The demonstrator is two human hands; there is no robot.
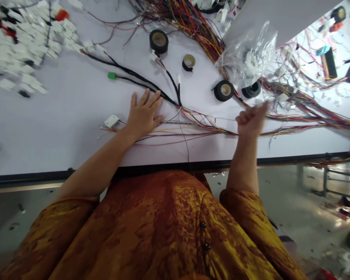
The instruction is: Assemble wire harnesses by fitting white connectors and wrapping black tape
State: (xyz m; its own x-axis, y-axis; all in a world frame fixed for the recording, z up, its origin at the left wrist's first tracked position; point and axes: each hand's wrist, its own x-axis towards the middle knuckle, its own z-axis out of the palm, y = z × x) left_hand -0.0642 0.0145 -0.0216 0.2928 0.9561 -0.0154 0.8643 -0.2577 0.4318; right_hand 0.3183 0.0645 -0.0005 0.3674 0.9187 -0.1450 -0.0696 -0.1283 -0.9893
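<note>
My left hand (142, 114) lies flat on the white table (61, 128), fingers stretched out, pressing on a bundle of coloured wires (192, 130) that runs left to right. A black-taped branch of the harness (140, 77) ends just beyond its fingertips. My right hand (252, 118) is curled closed over the same wire bundle further right; it is smeared by motion, and what it grips is not clear. A small white connector (111, 121) lies left of my left wrist.
Three rolls of black tape (159, 41), (189, 62), (224, 90) sit behind the wires. A clear plastic bag (247, 54) lies at right. A pile of white connectors (20, 35) fills the far left. Tangled coloured wires (303, 101) spread right. The table's front edge (163, 166) is near my body.
</note>
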